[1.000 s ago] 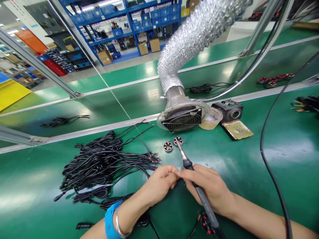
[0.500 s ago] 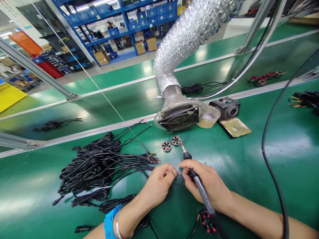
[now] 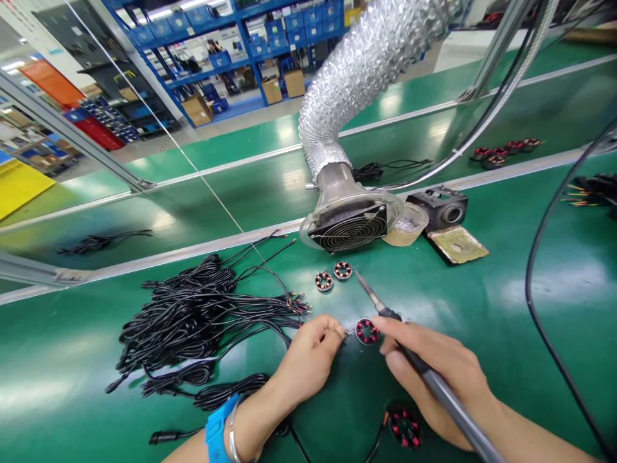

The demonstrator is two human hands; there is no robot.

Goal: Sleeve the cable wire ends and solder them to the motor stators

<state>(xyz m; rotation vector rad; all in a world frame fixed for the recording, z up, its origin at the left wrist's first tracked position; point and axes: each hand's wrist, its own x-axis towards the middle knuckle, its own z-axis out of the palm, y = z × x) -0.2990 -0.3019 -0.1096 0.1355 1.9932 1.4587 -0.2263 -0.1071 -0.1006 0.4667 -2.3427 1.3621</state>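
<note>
My right hand [image 3: 441, 379] grips a soldering iron [image 3: 424, 373], its tip pointing up-left toward two small copper-wound stators [image 3: 333, 275] on the green bench. My left hand [image 3: 311, 357] is closed in a pinch on a thin wire beside a red-wound stator [image 3: 367, 331] lying between my hands. Another red-wound stator [image 3: 405, 427] with leads lies near my right wrist. A blue band and a metal bracelet are on my left wrist.
A heap of black cables [image 3: 193, 321] lies to the left. A foil fume hose with a fan intake [image 3: 349, 228] stands behind, next to a solder-wire reel [image 3: 409, 225] and a black holder with sponge [image 3: 450, 225]. A black cable [image 3: 544, 308] hangs at right.
My right hand has drawn back to the right with the iron, uncovering the red-wound stator between my hands. The iron's tip swung away from the two small stators.
</note>
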